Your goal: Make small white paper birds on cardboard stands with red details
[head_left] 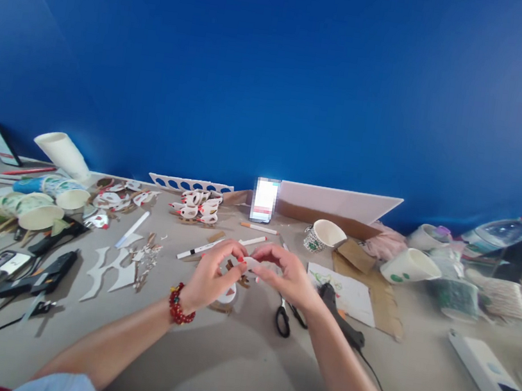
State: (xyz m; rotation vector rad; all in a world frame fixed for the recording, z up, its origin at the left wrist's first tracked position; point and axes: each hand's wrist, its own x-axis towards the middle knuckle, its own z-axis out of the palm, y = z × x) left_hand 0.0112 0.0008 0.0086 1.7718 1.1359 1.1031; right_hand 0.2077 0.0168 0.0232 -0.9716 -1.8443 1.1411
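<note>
My left hand [212, 274] and my right hand [285, 275] meet above the middle of the table, fingers curled and pinched on a small white paper piece [248, 262] held between them. A red bead bracelet [177, 304] is on my left wrist. Under the hands lie brown cardboard bits [240, 278] and a white cut-out [227, 296]. Black-handled scissors [282, 319] lie just below my right hand. A black glue gun [340, 316] lies along my right forearm.
Paper cups [39, 213] and cut-out paper shapes [111, 269] crowd the left side, with another glue gun [43, 275] and cables. White markers [215, 246], a lit phone [264, 200], a cardboard sheet [337, 204], cups [409, 265], a water bottle [503, 231] and a power strip [497, 384] lie behind and right.
</note>
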